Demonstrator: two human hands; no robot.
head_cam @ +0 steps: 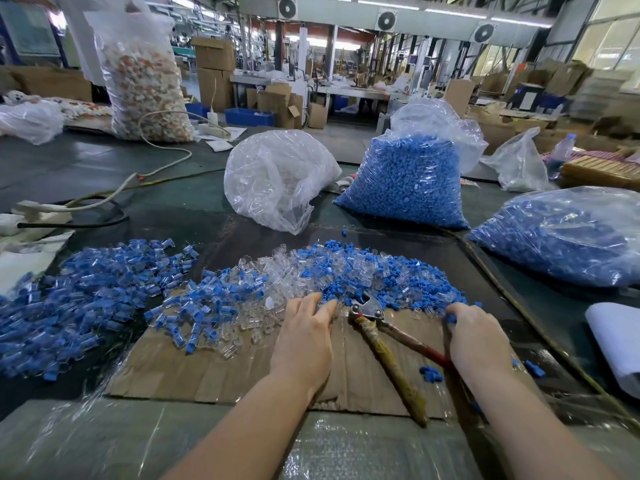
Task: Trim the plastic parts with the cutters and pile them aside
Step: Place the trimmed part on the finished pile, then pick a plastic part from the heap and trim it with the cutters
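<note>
**Hands at the parts heap, cutters lying between them**

Blue-and-clear pieces [79, 299] lie spread in a broad pile at the left of the table [104, 168], partly on clear film. Just right of it, a second heap of plastic parts [311, 275], clear ones mixed with blue, runs along the far edge of a cardboard sheet [194, 372]. The left hand [306, 336] reaches into that heap's near edge, palm down, fingers together and only slightly bent; I cannot tell whether it holds a piece. Beside it the cutters [388, 344] rest on the cardboard, head touching the heap, handles splayed toward the person. The right hand [474, 337] sits at the heap's right end with fingers curled under, a blue part at its fingertips; whether it pinches that part I cannot tell. Behind stand a clear bag [277, 178] and two bags of blue parts [408, 185], [568, 237].
</note>
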